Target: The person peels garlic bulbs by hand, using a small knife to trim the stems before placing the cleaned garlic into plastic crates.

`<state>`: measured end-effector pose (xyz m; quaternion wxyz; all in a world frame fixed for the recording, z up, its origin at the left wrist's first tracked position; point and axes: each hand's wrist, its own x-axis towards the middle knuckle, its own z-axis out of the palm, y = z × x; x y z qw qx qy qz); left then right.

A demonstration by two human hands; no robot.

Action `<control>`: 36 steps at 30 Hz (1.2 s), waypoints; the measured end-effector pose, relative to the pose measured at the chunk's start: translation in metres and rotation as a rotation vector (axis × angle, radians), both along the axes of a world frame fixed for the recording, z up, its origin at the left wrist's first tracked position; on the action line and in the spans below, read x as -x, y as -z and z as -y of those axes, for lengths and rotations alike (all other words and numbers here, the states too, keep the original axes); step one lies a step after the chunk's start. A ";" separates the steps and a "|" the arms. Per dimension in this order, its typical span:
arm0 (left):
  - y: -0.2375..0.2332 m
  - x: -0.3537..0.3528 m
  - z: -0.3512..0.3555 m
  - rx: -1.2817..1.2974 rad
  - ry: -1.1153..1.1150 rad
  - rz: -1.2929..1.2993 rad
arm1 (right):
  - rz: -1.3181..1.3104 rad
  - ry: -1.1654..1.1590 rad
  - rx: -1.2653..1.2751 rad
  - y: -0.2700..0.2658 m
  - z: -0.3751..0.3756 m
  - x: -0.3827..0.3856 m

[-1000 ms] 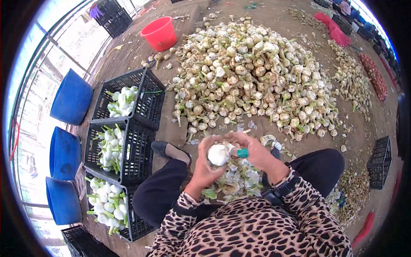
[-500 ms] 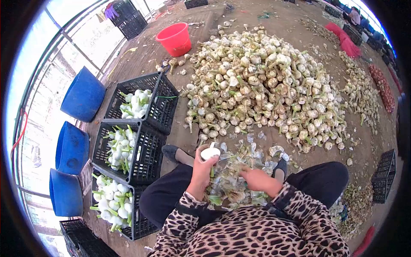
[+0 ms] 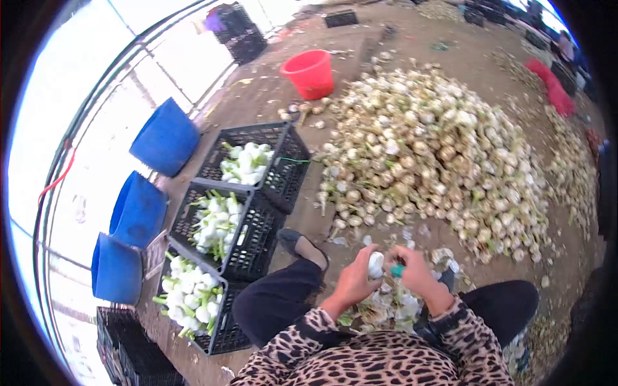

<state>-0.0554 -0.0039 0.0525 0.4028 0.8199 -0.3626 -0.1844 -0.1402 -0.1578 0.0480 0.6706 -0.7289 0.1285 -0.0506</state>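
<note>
A white peeled garlic bulb sits in the fingers of my left hand, which is closed round it. My right hand is closed on a small teal-handled tool, right beside the bulb. Its working end is hidden by the fingers. Beneath both hands, loose garlic skins lie between my legs. Beyond them spreads a big heap of unpeeled garlic on the ground.
To my left stand black crates of cleaned white bulbs with green stems, and blue tubs behind them. A red bucket is beyond the crates. More garlic and a red net sack lie at far right.
My right hand has risen from the skins to the bulb in my left hand, and the teal tool now shows. The whole view has swung, shifting the scene to the right.
</note>
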 end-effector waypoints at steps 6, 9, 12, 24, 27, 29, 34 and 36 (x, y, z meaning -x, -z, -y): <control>0.008 -0.079 -0.001 0.600 -0.632 -1.017 | -0.097 -0.235 -0.186 0.004 -0.006 0.007; -0.007 -0.186 -0.034 1.197 -0.371 -1.194 | -0.294 -0.258 -0.080 0.057 -0.005 0.010; -0.096 -0.206 -0.036 1.320 -0.548 -0.846 | -0.450 -0.409 -0.152 0.085 -0.013 0.010; 0.025 -0.034 -0.011 0.593 -0.779 -1.173 | -0.516 -0.231 0.542 0.224 0.048 -0.043; 0.026 -0.041 0.005 0.595 -0.728 -1.231 | -0.427 -0.194 0.526 0.243 0.066 -0.095; 0.024 -0.044 0.013 0.563 -0.735 -1.235 | -0.443 -0.106 0.512 0.238 0.072 -0.139; 0.020 -0.060 0.007 0.582 -0.788 -1.259 | -0.603 0.101 0.838 0.259 0.080 -0.214; 0.021 -0.063 0.006 0.582 -0.798 -1.253 | -0.602 0.169 1.032 0.275 0.083 -0.225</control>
